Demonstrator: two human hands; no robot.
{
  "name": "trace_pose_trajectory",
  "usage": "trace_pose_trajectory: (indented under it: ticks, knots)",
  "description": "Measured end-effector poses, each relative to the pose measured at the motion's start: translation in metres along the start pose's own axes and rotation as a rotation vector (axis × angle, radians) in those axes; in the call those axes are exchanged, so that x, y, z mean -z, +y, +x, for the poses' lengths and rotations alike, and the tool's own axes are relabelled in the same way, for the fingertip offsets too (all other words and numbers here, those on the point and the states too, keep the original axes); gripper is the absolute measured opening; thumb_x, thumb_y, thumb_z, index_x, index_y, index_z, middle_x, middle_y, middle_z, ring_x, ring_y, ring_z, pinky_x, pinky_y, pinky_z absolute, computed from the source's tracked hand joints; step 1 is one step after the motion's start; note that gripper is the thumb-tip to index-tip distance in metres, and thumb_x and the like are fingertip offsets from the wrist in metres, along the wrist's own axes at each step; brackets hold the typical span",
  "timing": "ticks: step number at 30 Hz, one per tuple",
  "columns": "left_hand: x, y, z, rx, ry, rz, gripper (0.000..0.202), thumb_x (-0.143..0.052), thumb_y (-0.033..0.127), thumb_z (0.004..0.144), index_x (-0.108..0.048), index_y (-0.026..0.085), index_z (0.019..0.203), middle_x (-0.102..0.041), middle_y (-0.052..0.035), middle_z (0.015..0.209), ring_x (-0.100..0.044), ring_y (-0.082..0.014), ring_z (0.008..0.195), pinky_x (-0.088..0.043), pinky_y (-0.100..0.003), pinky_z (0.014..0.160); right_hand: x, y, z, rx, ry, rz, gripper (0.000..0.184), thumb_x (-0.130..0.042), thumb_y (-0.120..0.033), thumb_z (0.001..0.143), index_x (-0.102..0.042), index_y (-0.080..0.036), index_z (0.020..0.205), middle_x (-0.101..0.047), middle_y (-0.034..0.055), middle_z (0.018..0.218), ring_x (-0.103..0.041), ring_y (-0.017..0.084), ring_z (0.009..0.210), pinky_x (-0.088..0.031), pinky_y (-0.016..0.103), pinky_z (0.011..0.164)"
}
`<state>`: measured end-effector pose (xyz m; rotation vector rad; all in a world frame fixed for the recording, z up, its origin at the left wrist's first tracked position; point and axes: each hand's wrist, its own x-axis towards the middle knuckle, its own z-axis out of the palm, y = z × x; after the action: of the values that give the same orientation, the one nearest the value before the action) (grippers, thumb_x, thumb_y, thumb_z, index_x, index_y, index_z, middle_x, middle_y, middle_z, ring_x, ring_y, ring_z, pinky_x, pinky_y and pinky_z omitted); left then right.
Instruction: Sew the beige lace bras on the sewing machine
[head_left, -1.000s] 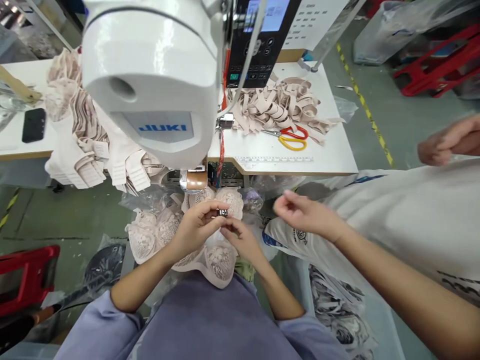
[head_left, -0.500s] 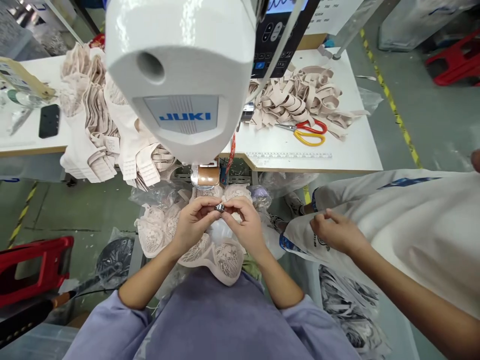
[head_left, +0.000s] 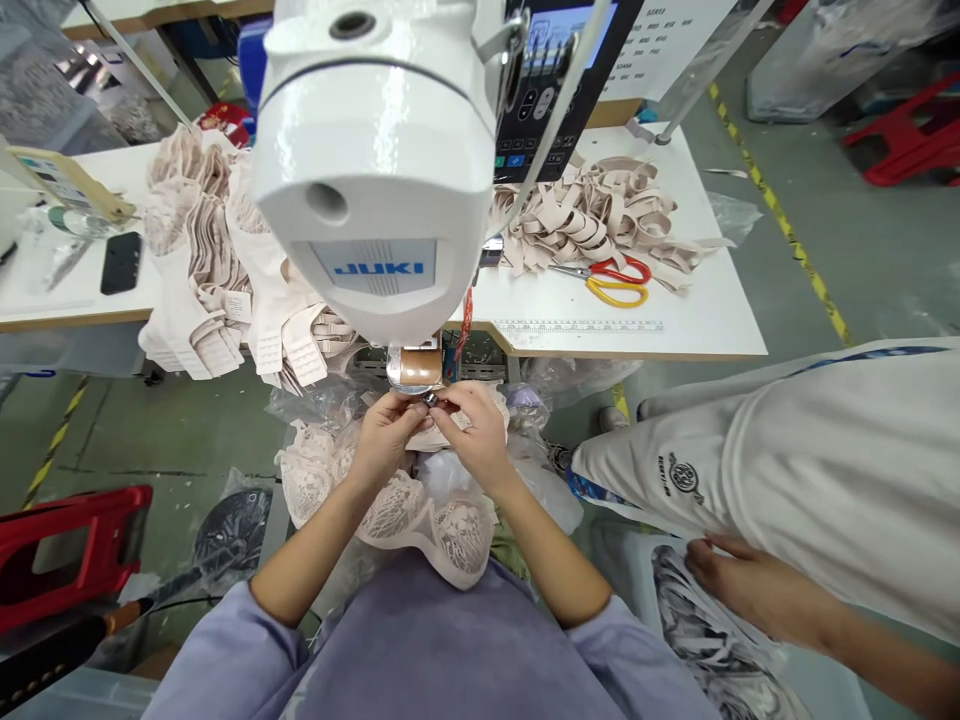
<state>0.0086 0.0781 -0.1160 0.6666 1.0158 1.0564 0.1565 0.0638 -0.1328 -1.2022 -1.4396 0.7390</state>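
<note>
A small shiny metal bobbin case (head_left: 430, 398) sits between the fingertips of both hands, just below the sewing machine head (head_left: 360, 220). My left hand (head_left: 384, 435) pinches it from the left, thumb and forefinger together. From the other side, my right hand (head_left: 478, 432) grips it with thumb and fingers. Close above the fingertips is the machine's rounded end with a tan cover (head_left: 420, 367). A beige lace bra (head_left: 461, 535) lies across my lap, under and between my forearms, with more lace cups (head_left: 307, 470) to the left.
Stacked beige bra pieces (head_left: 206, 290) hang over the table's left part, beside a black phone (head_left: 121, 263). On the right lie cut straps (head_left: 592, 215) and red-and-yellow scissors (head_left: 619, 283). A co-worker's hand (head_left: 757, 590) is over a tub of grey-and-black pieces (head_left: 705, 640).
Both my hands have moved slightly forward, closer to the machine, still holding the bobbin case. The view has tilted up a little. The co-worker's hand has dropped towards the tub.
</note>
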Motion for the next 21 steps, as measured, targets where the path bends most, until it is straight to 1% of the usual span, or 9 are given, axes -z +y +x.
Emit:
trace_pose_trajectory:
  ticks: [2, 5, 8, 12, 16, 21]
  knots:
    - [-0.001, 0.002, 0.003, -0.030, 0.014, -0.001, 0.029, -0.090, 0.034, 0.069, -0.078, 0.021, 0.092, -0.076, 0.0003, 0.092, -0.069, -0.0089, 0.081, -0.058, -0.018, 0.077, -0.004, 0.003, 0.004, 0.003, 0.009, 0.009, 0.010, -0.064, -0.026, 0.094, -0.070, -0.023, 0.101, -0.064, 0.0049, 0.097, -0.062, 0.019, 0.086, -0.055, 0.033, 0.076]
    - [-0.001, 0.003, 0.007, -0.058, 0.024, 0.007, 0.030, -0.090, 0.036, 0.069, -0.078, 0.021, 0.093, -0.076, -0.0007, 0.094, -0.070, -0.0119, 0.086, -0.059, -0.023, 0.083, -0.009, 0.007, 0.008, 0.002, 0.025, 0.025, 0.011, -0.063, -0.026, 0.094, -0.070, -0.022, 0.101, -0.063, 0.0050, 0.095, -0.062, 0.019, 0.085, -0.055, 0.034, 0.075]
    - [0.002, 0.002, 0.010, -0.077, 0.028, 0.056, 0.029, -0.087, 0.036, 0.073, -0.077, 0.021, 0.096, -0.077, -0.0024, 0.095, -0.071, -0.0144, 0.090, -0.059, -0.028, 0.087, -0.013, 0.012, 0.009, 0.004, 0.047, 0.033, 0.012, -0.063, -0.026, 0.094, -0.070, -0.023, 0.103, -0.063, 0.0054, 0.097, -0.062, 0.019, 0.085, -0.055, 0.034, 0.075]
    - [0.005, 0.002, 0.014, -0.136, 0.017, 0.151, 0.028, -0.084, 0.035, 0.078, -0.076, 0.020, 0.099, -0.076, -0.0034, 0.096, -0.070, -0.0157, 0.090, -0.058, -0.030, 0.087, -0.015, 0.019, 0.012, 0.018, 0.052, 0.015, 0.013, -0.062, -0.026, 0.094, -0.070, -0.024, 0.105, -0.063, 0.0058, 0.097, -0.062, 0.020, 0.084, -0.055, 0.034, 0.075]
    - [0.004, 0.004, 0.019, -0.184, 0.042, 0.211, 0.032, -0.085, 0.037, 0.075, -0.074, 0.020, 0.099, -0.075, -0.0034, 0.096, -0.070, -0.0173, 0.090, -0.058, -0.032, 0.086, -0.017, 0.023, 0.017, 0.043, 0.047, 0.012, 0.013, -0.061, -0.025, 0.095, -0.069, -0.023, 0.105, -0.063, 0.0060, 0.098, -0.062, 0.019, 0.084, -0.054, 0.034, 0.075]
    - [0.003, 0.005, 0.027, -0.248, 0.092, 0.265, 0.034, -0.085, 0.036, 0.074, -0.072, 0.020, 0.100, -0.074, -0.0031, 0.098, -0.068, -0.0175, 0.091, -0.056, -0.032, 0.088, -0.018, 0.028, 0.027, 0.089, 0.046, -0.003, 0.009, -0.063, -0.025, 0.093, -0.070, -0.022, 0.099, -0.063, 0.0058, 0.099, -0.062, 0.019, 0.083, -0.053, 0.033, 0.075]
